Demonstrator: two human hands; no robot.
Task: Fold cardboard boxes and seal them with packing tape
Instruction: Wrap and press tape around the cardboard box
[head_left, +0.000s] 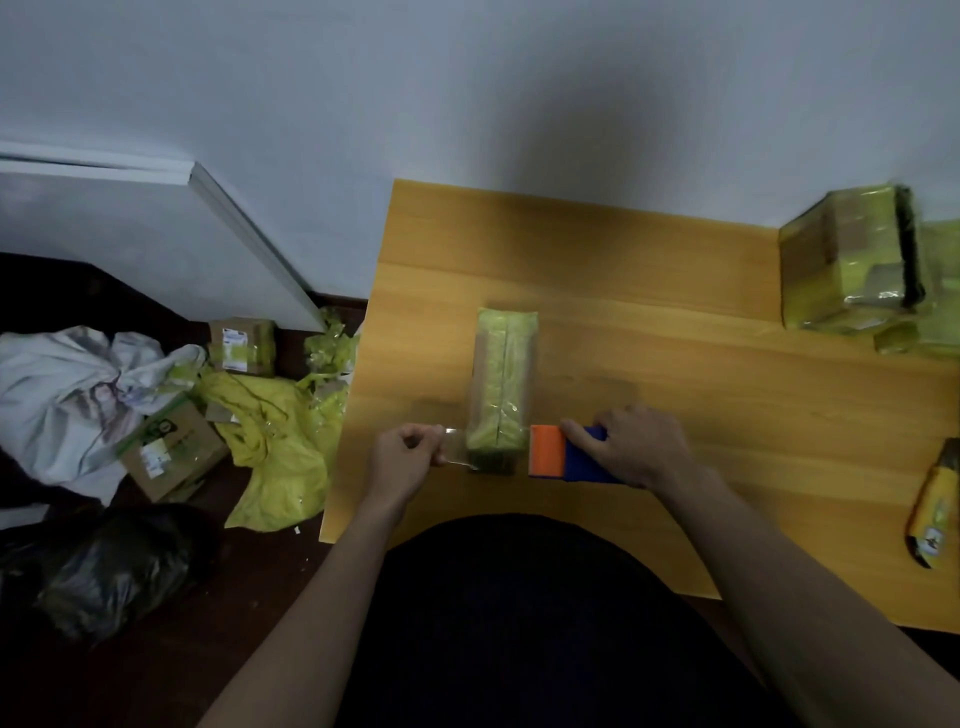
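Observation:
A narrow cardboard box (503, 374) covered in yellow-green tape lies lengthwise on the wooden table (675, 312), its near end toward me. My right hand (636, 447) grips an orange and blue tape dispenser (563, 453) just right of the box's near end. My left hand (408, 460) pinches the free end of a clear tape strip (457, 447) on the box's left side. The strip stretches across the near end of the box between both hands.
A larger taped box (852, 260) stands at the table's far right. A yellow and black tool (935, 504) lies near the right edge. On the floor left of the table are small cardboard boxes (241, 345), yellow tape scraps (275, 447), a white bag (67, 395) and a black bag (104, 566).

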